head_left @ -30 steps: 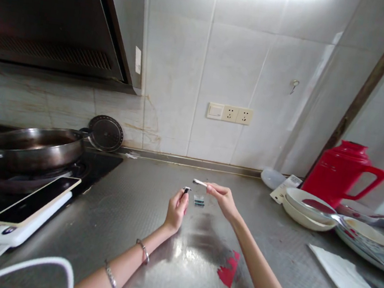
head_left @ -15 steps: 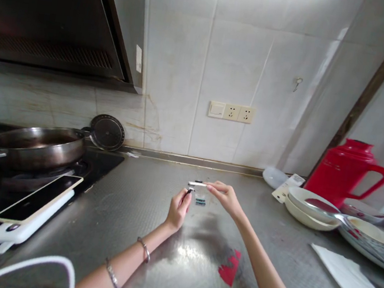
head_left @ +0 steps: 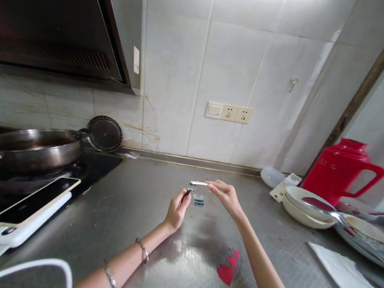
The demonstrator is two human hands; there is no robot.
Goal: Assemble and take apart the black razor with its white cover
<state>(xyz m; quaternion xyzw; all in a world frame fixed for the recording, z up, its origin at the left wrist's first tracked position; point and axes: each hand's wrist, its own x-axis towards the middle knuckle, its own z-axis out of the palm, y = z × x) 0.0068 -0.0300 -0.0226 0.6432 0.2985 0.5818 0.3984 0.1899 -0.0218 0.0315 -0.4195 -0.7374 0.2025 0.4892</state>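
My left hand (head_left: 178, 209) is closed around a small black object with a silvery tip (head_left: 189, 191), too small to name, which points up and right. Between the thumb and fingers of my right hand (head_left: 224, 196) is a slim white stick-like piece (head_left: 199, 183), held nearly level. Its far end reaches left, just above the tip of the black object; a narrow gap shows between them. On the metal counter (head_left: 147, 261), just right of my left fingers, lies a small clear packet with dark teal strips (head_left: 198, 201).
At left, a steel pan (head_left: 34, 145) sits on the stove, with a phone (head_left: 36, 200) on a white power bank in front. At right stand a red thermos jug (head_left: 334, 171), stacked bowls (head_left: 305, 217) and a white paper (head_left: 351, 281). A red patch (head_left: 228, 268) marks the counter.
The dark part seen along the white piece half a second ago no longer shows. Both hands keep nearly the same pose; the whole view has shifted slightly.
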